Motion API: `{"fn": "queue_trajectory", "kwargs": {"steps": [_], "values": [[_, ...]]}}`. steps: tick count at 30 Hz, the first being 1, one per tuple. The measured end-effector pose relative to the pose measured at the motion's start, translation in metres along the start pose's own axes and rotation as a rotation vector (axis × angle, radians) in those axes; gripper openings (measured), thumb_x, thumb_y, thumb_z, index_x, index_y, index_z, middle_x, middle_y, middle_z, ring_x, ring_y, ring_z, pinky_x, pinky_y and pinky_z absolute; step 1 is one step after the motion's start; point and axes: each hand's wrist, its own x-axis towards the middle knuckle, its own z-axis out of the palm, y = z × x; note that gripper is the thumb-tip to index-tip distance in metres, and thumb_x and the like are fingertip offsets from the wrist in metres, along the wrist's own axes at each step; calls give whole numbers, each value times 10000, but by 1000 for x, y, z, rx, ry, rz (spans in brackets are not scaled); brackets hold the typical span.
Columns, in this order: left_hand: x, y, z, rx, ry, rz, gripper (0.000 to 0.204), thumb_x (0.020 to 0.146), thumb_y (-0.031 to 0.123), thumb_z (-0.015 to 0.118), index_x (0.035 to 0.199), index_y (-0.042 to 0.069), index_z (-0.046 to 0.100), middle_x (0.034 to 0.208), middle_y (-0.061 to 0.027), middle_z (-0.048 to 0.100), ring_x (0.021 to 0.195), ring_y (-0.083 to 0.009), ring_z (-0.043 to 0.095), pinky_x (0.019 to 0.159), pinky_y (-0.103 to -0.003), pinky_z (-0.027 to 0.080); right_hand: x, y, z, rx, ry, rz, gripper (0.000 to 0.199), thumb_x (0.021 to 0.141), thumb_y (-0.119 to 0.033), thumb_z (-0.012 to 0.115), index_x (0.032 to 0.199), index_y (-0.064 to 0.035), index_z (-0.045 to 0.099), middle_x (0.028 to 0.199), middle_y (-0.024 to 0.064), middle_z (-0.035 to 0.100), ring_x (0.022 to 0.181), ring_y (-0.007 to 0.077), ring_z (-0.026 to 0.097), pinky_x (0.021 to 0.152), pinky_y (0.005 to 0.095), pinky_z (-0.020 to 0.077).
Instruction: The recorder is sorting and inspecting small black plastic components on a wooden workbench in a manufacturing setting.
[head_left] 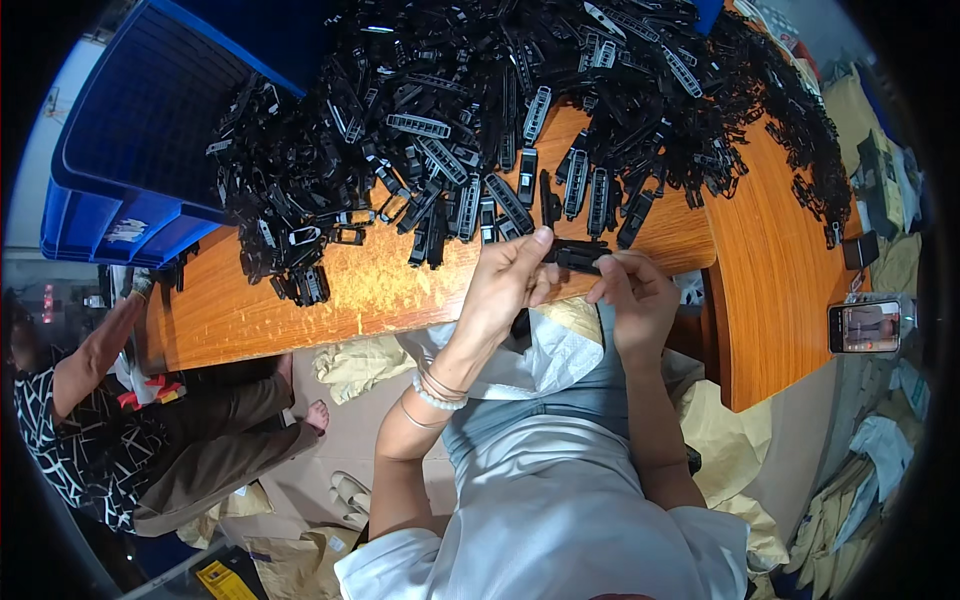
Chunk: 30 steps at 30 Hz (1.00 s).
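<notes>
Near the table's front edge, my left hand [505, 280] and my right hand [637, 300] are close together with fingers bent. A long, narrow black plastic piece [578, 256] spans the gap between them, pinched at its right end by my right fingertips and at its left end by my left fingers. Another slim black piece [549, 200] stands out just beyond my left thumb; whether the thumb touches it I cannot tell. Ahead of both hands spreads a large heap of similar black plastic pieces [440, 125], several with ladder-like slots.
A blue plastic crate [140, 215] tips toward the heap at the left of the wooden table [400, 310]. Another person [100, 420] sits at far left. A phone [865, 327] stands at the right table edge. Brown bags [730, 440] lie on the floor.
</notes>
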Motion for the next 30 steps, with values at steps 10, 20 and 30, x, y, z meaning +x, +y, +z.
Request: {"fn": "queue_trajectory", "kwargs": {"steps": [10,20,30], "values": [[-14,-5,12,-9,36,46,124,825,109,602,755,10,575,593,45,491,517,-12,390,469,-176,287,-7,7,-1,-57,-75,-89,68,788,15,586,847,48,576,780,45,544,603,99,552,552,205,417],[-23,-18,-10,255,-63,234,140,872,97,505,816,0,590,592,-17,472,549,-87,434,491,-237,339,-23,16,-13,144,-146,124,171,826,-5,514,973,64,567,745,79,584,524,84,481,533,202,412],[7,2,-40,1137,14,878,266,646,-11,636,900,-14,558,937,-137,472,842,-281,509,665,-341,451,-22,22,-30,54,-139,201,181,822,-14,494,967,68,566,677,91,578,533,106,534,494,205,406]]}}
